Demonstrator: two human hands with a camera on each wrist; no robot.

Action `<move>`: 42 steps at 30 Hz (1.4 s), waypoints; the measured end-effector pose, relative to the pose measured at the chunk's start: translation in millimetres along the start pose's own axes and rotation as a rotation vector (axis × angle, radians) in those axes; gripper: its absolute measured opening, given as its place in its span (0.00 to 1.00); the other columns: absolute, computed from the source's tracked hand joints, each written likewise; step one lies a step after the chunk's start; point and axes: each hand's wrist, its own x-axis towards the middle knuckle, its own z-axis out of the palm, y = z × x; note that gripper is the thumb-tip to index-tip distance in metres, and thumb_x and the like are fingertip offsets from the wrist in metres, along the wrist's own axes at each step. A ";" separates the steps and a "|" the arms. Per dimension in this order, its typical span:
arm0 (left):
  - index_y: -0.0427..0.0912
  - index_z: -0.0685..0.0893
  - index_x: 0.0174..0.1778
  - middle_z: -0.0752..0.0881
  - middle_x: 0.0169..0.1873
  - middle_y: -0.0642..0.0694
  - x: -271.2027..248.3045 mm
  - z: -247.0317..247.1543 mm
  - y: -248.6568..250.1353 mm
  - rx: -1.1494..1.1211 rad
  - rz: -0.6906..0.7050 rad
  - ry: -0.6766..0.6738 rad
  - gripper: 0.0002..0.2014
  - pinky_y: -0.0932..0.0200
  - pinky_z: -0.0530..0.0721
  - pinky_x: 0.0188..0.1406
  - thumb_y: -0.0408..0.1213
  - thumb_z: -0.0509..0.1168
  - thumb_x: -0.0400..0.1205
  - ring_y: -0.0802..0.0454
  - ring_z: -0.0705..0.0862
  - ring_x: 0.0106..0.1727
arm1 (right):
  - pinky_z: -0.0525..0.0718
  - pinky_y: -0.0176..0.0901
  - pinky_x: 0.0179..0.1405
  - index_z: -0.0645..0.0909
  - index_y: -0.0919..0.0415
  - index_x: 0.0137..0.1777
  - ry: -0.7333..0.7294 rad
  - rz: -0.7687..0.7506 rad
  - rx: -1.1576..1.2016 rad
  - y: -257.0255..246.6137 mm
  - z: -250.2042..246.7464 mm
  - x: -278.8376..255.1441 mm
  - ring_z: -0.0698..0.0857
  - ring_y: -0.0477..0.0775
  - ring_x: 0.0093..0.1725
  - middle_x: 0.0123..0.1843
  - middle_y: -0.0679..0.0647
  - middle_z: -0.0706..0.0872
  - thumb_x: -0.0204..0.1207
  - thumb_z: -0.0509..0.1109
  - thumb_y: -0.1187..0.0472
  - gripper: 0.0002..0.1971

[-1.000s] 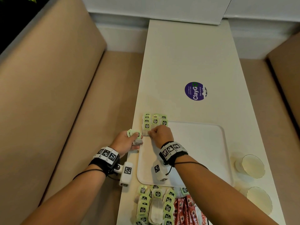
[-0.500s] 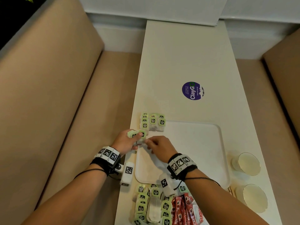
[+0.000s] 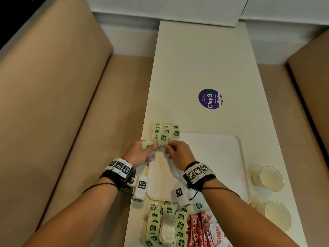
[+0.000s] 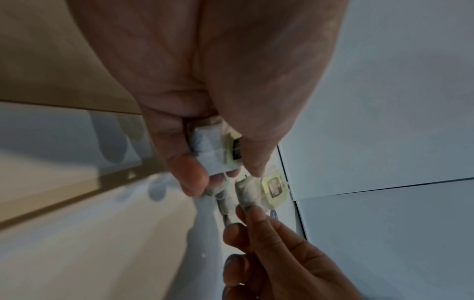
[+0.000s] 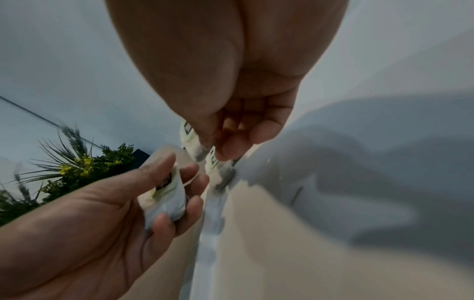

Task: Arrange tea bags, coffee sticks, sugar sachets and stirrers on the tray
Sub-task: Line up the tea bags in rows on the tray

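Observation:
A white tray [image 3: 213,157] lies on the table, with several green-tagged tea bags [image 3: 164,131] laid in rows at its far left corner. My left hand [image 3: 142,152] grips a small stack of tea bags [image 4: 218,151] [image 5: 165,194] over the tray's left edge. My right hand [image 3: 175,151] pinches a single tea bag [image 3: 163,139] [image 4: 259,191] [image 5: 200,146] just in front of the rows. The two hands are almost touching.
More tea bags [image 3: 160,227], red coffee sticks [image 3: 196,230] and sugar sachets [image 3: 218,234] lie near the table's front edge. Two paper cups [image 3: 270,178] stand right of the tray. A purple sticker [image 3: 210,98] marks the table farther back. Tan bench seats [image 3: 58,122] flank the table.
My right hand drew back from the rows to my left hand, took one tea bag from the stack there, and now holds it close to the rows.

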 end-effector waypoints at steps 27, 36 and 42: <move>0.35 0.85 0.61 0.92 0.49 0.42 1.1 -2.2 0.1 -0.027 0.092 -0.068 0.10 0.65 0.87 0.35 0.24 0.66 0.85 0.54 0.92 0.43 | 0.85 0.45 0.36 0.80 0.59 0.26 0.050 0.229 0.015 3.9 -12.3 13.3 0.85 0.55 0.31 0.27 0.53 0.87 0.79 0.75 0.45 0.24; 0.46 0.88 0.52 0.92 0.37 0.50 -1.8 1.4 1.4 0.147 0.157 -0.025 0.07 0.63 0.80 0.29 0.31 0.74 0.81 0.56 0.83 0.34 | 0.80 0.34 0.34 0.85 0.45 0.35 -0.094 0.021 0.208 -1.9 -14.6 -11.7 0.81 0.42 0.27 0.28 0.46 0.85 0.86 0.69 0.46 0.16; 0.48 0.88 0.55 0.93 0.48 0.51 -0.3 11.3 2.4 0.130 0.124 -0.057 0.12 0.64 0.85 0.37 0.30 0.76 0.79 0.59 0.88 0.43 | 0.84 0.39 0.34 0.89 0.55 0.48 -0.110 0.015 0.347 5.0 -10.7 -14.0 0.83 0.46 0.30 0.30 0.50 0.86 0.84 0.73 0.59 0.04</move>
